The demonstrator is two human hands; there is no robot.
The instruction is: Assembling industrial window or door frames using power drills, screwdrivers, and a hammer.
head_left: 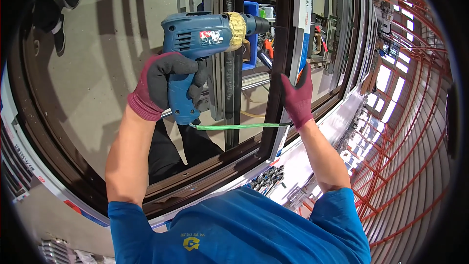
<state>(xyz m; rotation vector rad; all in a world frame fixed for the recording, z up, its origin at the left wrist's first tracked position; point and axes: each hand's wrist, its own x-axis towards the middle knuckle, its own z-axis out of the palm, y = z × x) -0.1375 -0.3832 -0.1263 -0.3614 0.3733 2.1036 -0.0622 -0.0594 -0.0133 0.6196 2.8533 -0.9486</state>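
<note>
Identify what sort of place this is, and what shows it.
Probably a factory hall or workshop where metal frames are worked on: there's a blue power drill over a large dark brown frame, a blue bin of small items, and a big ribbed wall or roof.

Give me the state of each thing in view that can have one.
Drill: held, chuck pointing right; running or stopped, can't tell.
Left hand: gloved, closed around the drill's handle.
Right hand: gloved, thumb and fingers spread at the brown bar; grip unclear.
Green cord: running from the handle's base, nearly straight.
Blue bin: open, with things inside.
</note>
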